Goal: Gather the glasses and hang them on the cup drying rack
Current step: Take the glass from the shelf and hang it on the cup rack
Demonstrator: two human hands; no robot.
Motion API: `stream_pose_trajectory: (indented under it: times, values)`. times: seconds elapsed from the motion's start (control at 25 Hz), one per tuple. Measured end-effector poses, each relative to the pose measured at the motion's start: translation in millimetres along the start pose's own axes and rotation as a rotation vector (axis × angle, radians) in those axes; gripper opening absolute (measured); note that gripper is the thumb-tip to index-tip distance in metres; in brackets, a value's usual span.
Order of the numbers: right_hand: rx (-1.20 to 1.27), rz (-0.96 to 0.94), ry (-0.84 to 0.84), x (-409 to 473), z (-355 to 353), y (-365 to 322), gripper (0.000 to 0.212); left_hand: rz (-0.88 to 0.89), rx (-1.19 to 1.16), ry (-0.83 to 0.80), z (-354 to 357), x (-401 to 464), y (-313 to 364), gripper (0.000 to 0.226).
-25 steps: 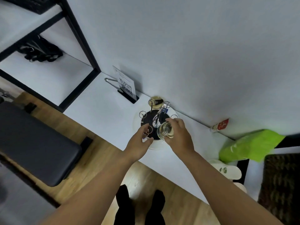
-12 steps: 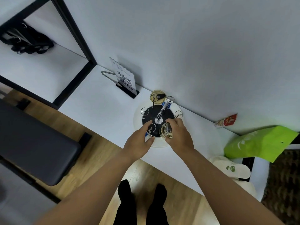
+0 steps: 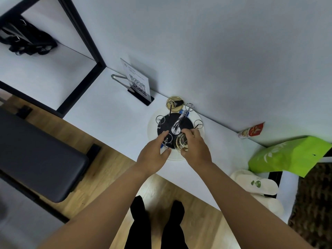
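- Right hand [image 3: 195, 150] is over the near edge of the cup drying rack [image 3: 177, 126], fingers [image 3: 191, 134] wrapped round a clear glass [image 3: 181, 143].
- That glass sits just right of the rack's nearest wire-ring arm [image 3: 168, 139], above the black disc of the base; whether it touches a peg, I cannot tell.
- Left hand [image 3: 155, 153] is on the rack's near-left side, fingers loosely spread, forefinger reaching onto the black disc beside that front ring, thumb tucked under near the white rim.
- It grips nothing I can make out.
- A second glass [image 3: 174, 104] is at the far side of the rack, against the wall, amber-tinted and seen from above, with a rack ring across it.
- The other rings stand bare round the chrome centre post [image 3: 177, 123].
- Left of the rack on the white tabletop [image 3: 111, 119]: a QR code sign [image 3: 138, 83] in a black stand, metal tongs [image 3: 119, 79] just behind it.
- Right of the rack: a small red-and-white packet [image 3: 251, 131] leaning by the wall, and beyond it a bright green bag [image 3: 287, 157].
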State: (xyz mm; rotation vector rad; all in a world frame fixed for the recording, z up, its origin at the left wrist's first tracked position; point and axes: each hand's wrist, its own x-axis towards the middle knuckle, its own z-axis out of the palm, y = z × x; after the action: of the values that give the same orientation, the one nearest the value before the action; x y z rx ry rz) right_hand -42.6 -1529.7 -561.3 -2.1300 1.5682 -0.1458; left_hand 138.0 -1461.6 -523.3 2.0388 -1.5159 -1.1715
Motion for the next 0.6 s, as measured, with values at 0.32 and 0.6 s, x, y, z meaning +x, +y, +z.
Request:
stream_pose_trajectory:
  times: [0.32,0.6]
  values:
    - [0.035,-0.005,-0.036,-5,-18,-3,0.089,0.022,0.005,0.069,-18,-13,3,0.07]
    - [0.036,-0.064,-0.032,-14,-52,-9,0.086,0.03,0.005,0.155,-33,-39,10,0.069]
